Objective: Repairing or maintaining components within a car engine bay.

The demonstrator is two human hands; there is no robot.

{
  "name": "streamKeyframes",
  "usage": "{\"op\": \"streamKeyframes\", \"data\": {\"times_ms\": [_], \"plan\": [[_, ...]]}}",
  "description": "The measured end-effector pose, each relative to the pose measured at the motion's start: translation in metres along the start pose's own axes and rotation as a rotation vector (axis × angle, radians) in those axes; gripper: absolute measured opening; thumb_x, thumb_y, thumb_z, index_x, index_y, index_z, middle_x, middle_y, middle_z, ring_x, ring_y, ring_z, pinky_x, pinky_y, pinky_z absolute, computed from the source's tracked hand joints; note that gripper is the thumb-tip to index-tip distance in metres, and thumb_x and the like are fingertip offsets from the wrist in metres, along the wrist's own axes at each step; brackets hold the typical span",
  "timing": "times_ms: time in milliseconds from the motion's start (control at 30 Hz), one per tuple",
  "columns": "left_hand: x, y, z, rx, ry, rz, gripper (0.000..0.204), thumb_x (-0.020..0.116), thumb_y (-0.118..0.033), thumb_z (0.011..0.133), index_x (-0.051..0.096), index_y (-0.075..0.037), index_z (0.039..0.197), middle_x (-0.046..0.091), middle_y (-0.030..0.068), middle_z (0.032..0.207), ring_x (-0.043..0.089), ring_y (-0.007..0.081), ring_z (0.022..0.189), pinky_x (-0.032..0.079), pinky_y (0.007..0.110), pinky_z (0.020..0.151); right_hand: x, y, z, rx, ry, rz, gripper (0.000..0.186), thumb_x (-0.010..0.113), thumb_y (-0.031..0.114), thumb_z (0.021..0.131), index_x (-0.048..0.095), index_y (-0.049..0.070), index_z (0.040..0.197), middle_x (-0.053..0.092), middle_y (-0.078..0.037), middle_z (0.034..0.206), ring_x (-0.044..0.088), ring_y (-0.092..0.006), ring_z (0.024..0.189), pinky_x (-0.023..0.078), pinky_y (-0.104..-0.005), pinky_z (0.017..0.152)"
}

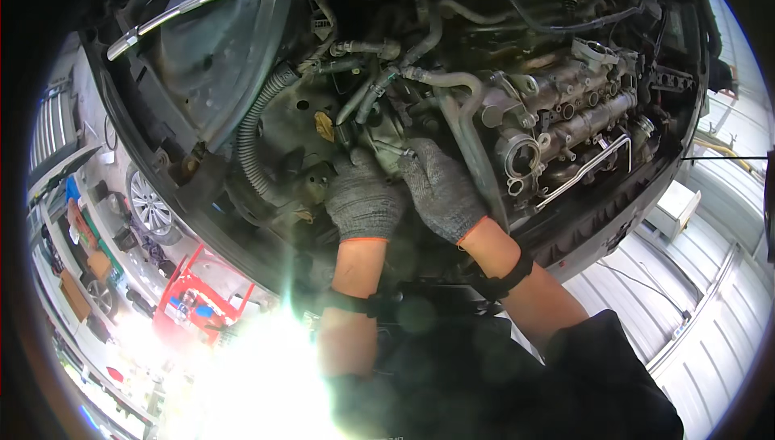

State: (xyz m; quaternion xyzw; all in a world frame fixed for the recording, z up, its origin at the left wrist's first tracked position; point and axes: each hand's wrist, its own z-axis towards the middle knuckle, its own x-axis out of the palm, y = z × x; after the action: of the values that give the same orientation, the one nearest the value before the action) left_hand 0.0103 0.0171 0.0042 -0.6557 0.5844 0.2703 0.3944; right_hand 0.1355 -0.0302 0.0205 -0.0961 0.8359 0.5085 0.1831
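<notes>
Both hands, in grey knit gloves with orange cuffs, reach into a car's engine bay. My left hand (pixel 363 202) has curled fingers down beside a metal fitting (pixel 379 133) below a cluster of hoses (pixel 379 93); what they hold is hidden. Just right of it, my right hand (pixel 440 194) bends its fingers at a small shiny cylindrical piece (pixel 394 149), and I cannot make out exactly what they grip. A ribbed conduit (pixel 257 133) curves left of my hands, and a thick grey pipe (pixel 476 161) runs beside my right hand.
A metal engine assembly (pixel 565 117) fills the right of the bay. A long chrome wrench (pixel 186 8) lies at upper left. Beyond the bay's dark edge (pixel 613 226) are a wheel (pixel 149 206), a red metal frame (pixel 186 287) and shelving. Bright glare covers the lower left.
</notes>
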Motion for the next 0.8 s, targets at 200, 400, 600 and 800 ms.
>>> {"op": "streamKeyframes", "data": {"times_ms": [200, 400, 600, 800], "plan": [[0.006, 0.007, 0.001, 0.013, 0.033, 0.021, 0.072, 0.079, -0.051, 0.077, 0.052, -0.007, 0.128, 0.059, 0.0268, 0.117, 0.069, 0.0454, 0.096, 0.057, 0.055, 0.081, 0.008, -0.001, 0.015, 0.002, -0.08, -0.086, 0.031, 0.058, 0.022, 0.104, 0.06, -0.001, 0.125, 0.067, -0.029, 0.114, 0.063, -0.0469, 0.111, 0.051, -0.0489, 0.094], [-0.015, 0.021, -0.001, 0.073, 0.008, -0.051, 0.079, 0.08, -0.056, 0.075, 0.052, -0.008, 0.131, 0.06, 0.0268, 0.12, 0.07, 0.0434, 0.097, 0.057, 0.054, 0.082, 0.008, 0.056, 0.063, 0.081, 0.055, -0.458, 0.031, 0.062, 0.015, 0.094, 0.067, -0.002, 0.119, 0.069, -0.029, 0.11, 0.065, -0.0452, 0.109, 0.053, -0.0492, 0.095], [-0.016, 0.007, 0.002, 0.073, 0.146, -0.017, 0.078, 0.077, -0.058, 0.079, 0.052, -0.009, 0.135, 0.062, 0.0249, 0.119, 0.07, 0.0418, 0.102, 0.058, 0.052, 0.085, 0.009, 0.042, 0.111, 0.175, 0.246, -0.724, 0.032, 0.071, 0.022, 0.085, 0.076, 0.002, 0.109, 0.071, -0.024, 0.121, 0.068, -0.0384, 0.114, 0.054, -0.0451, 0.101], [-0.014, 0.01, 0.001, 0.037, 0.126, 0.027, 0.086, 0.078, -0.059, 0.08, 0.048, -0.011, 0.144, 0.061, 0.0232, 0.124, 0.069, 0.0389, 0.106, 0.058, 0.048, 0.088, 0.009, 0.057, 0.117, -0.196, 0.617, -1.235, 0.038, 0.067, 0.025, 0.084, 0.076, 0.006, 0.116, 0.071, -0.021, 0.124, 0.068, -0.0366, 0.116, 0.052, -0.0447, 0.103]]}}
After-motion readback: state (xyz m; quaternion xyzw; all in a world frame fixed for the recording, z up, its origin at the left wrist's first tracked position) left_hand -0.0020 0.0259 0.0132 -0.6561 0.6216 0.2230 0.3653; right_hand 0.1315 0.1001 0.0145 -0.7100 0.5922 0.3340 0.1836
